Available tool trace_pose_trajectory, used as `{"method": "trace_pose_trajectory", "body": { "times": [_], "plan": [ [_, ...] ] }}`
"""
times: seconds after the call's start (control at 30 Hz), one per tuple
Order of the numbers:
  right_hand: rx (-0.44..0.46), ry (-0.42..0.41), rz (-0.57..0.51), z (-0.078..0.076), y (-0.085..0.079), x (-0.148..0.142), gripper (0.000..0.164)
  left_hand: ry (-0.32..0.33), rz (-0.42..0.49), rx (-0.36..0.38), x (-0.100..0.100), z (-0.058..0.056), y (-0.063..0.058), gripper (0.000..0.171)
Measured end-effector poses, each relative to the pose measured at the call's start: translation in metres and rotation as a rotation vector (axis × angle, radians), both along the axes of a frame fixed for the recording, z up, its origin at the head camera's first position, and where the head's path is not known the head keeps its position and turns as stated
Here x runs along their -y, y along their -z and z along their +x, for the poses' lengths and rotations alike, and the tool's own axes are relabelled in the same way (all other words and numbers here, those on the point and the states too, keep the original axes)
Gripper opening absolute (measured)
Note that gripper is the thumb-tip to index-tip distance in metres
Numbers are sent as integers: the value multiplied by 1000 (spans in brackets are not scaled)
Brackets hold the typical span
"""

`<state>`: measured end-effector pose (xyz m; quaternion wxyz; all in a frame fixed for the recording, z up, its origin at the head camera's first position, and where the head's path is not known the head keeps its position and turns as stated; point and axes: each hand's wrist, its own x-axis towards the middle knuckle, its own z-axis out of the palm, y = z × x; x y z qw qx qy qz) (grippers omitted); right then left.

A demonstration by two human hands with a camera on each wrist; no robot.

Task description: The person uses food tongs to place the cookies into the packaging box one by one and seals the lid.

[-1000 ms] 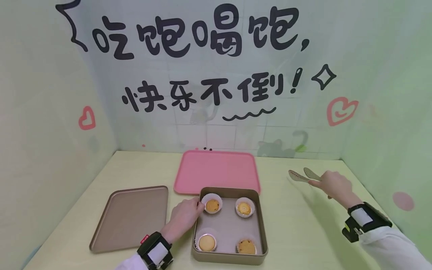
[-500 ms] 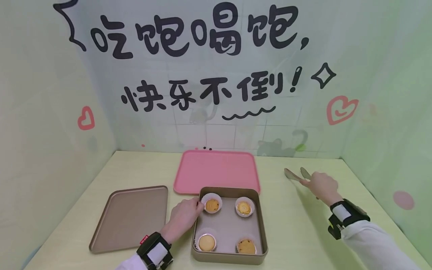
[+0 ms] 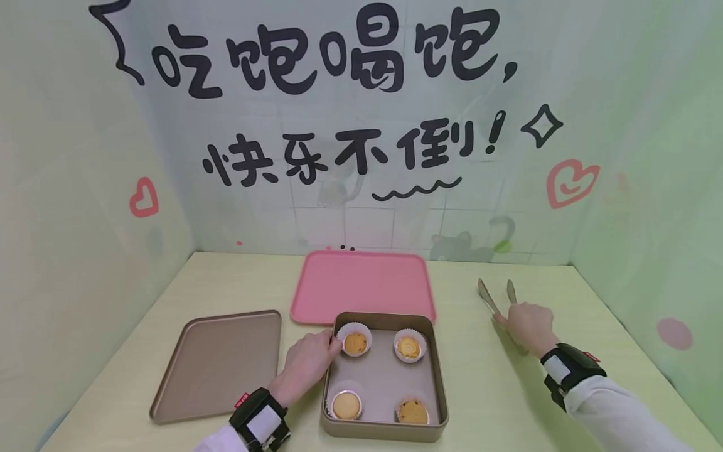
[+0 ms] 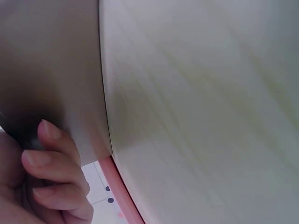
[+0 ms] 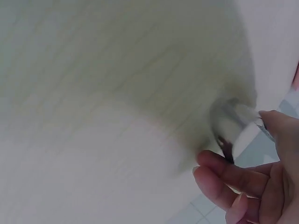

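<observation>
Head view: the deep tin [image 3: 381, 380], bronze and rectangular with rounded corners, holds four golden round pastries [image 3: 355, 344], one near each corner, the far two in white fluted cups [image 3: 409, 334]. The left hand [image 3: 309, 363] grips the tin's left rim. Right of the tin, well apart, the right hand [image 3: 527, 326] holds metal tongs [image 3: 487, 295], blades spread. A flat brown tray [image 3: 226, 364] lies left of the tin, a pink tray [image 3: 364, 285] behind it.

Left wrist view: curled fingers [image 4: 53, 165] meet the tin's smooth outer wall.

Right wrist view: the tongs look shiny but blurred.
</observation>
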<state>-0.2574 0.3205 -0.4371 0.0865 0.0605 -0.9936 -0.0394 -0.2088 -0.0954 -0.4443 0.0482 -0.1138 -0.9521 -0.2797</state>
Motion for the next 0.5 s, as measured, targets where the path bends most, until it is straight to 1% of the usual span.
{"method": "trace_pose_trajectory", "body": {
  "times": [0.07, 0.13, 0.27, 0.33, 0.4, 0.5],
  "plan": [
    [-13, -9, 15, 1, 2, 1, 57, -1, -1, -2, 0, 0, 0, 23],
    [-1, -3, 18, 1, 2, 1, 58, -4, -3, 0, 0, 0, 0, 24],
    [25, 42, -2, 2, -2, 4, 64, -6, 3, 6, -1, 0, 0, 24],
    [9, 66, -34, 2, -7, 7, 65, -5, 5, 9, -1, 0, -1, 24],
    [-35, 79, -83, 3, -14, 13, 62, -4, 5, 13, -1, 0, -1, 24],
    [-50, 63, -198, 6, -30, 26, 56, -7, 6, 12, -1, 0, -1, 24]
  ]
}}
